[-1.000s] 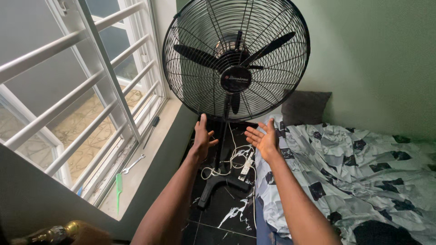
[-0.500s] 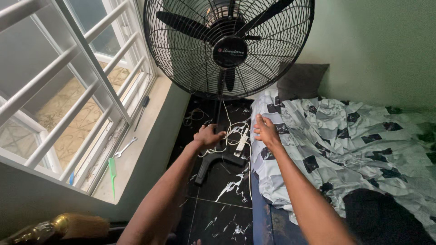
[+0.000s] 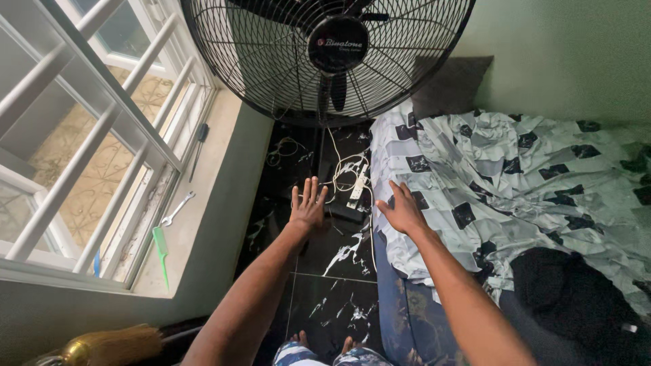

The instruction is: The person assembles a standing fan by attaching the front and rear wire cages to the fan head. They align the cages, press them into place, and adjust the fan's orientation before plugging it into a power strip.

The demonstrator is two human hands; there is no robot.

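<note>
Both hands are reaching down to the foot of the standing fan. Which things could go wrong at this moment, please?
1. White cables lie looped around the fan base, beside a power strip. The left hand, open above the base, could snag them and pull a plug.
2. The fan head is large and hangs over both hands; shifting the base could tip it.
3. The right hand is open at the bed sheet, which hangs near the base and could catch.

The fan (image 3: 325, 61) is standing on the floor (image 3: 325, 305) between the windowsill (image 3: 203, 203) at left and the bed (image 3: 515, 176) at right; a power strip (image 3: 357, 186) is lying by its base, a spanner (image 3: 178, 208) and comb (image 3: 161, 247) on the sill.
</note>
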